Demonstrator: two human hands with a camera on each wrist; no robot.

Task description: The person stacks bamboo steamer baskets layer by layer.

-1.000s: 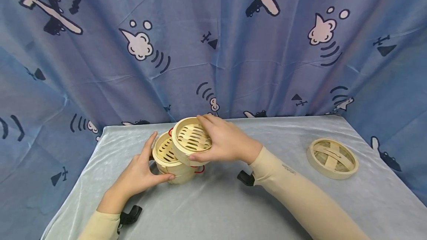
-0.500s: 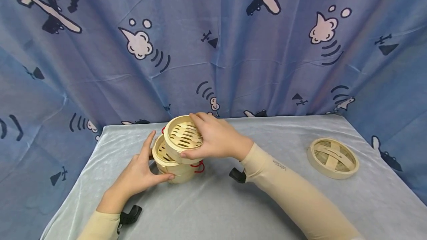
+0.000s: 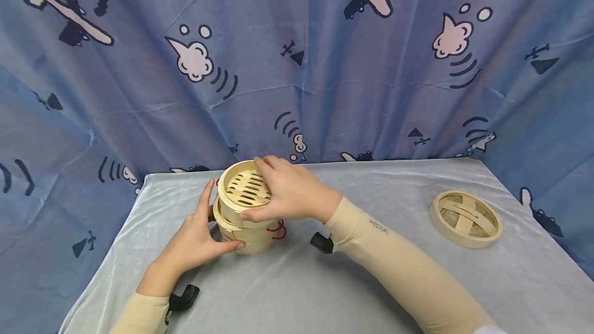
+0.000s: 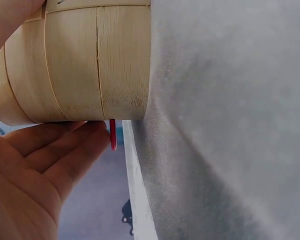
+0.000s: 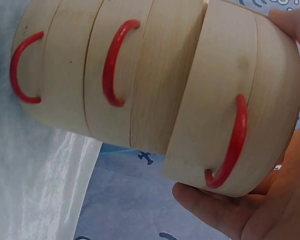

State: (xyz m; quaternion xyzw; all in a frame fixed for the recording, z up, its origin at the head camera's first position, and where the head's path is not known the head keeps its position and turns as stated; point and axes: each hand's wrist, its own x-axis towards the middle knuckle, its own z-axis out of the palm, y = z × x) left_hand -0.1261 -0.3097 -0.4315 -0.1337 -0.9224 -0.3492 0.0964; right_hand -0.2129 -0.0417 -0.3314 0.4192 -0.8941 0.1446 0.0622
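Observation:
My right hand (image 3: pixel 294 189) grips a round bamboo steamer basket (image 3: pixel 230 209) by its rim and side, with the thumb in front. Its slatted base shows inside. This basket sits slightly tilted and off-centre on top of two stacked bamboo steamer baskets (image 3: pixel 257 244); in the right wrist view its lower edge (image 5: pixel 190 90) meets the tier beneath. My left hand (image 3: pixel 190 244) holds the lower stack from the left, thumb in front and fingers (image 4: pixel 75 150) behind. Red loop handles (image 5: pixel 112 62) stick out from the baskets' sides. The upper basket largely hides the inside of the lower ones.
A bamboo steamer lid (image 3: pixel 466 219) with crossed strips lies at the right on the grey cloth-covered table (image 3: pixel 371 179). Behind the table hangs a blue curtain (image 3: pixel 260 66) with printed planes. Black wrist mounts (image 3: pixel 184 298) project beneath both wrists.
My right hand has moved the upper basket leftward, from overhanging the stack's right side to nearly over it. My left hand and the lower baskets have stayed put.

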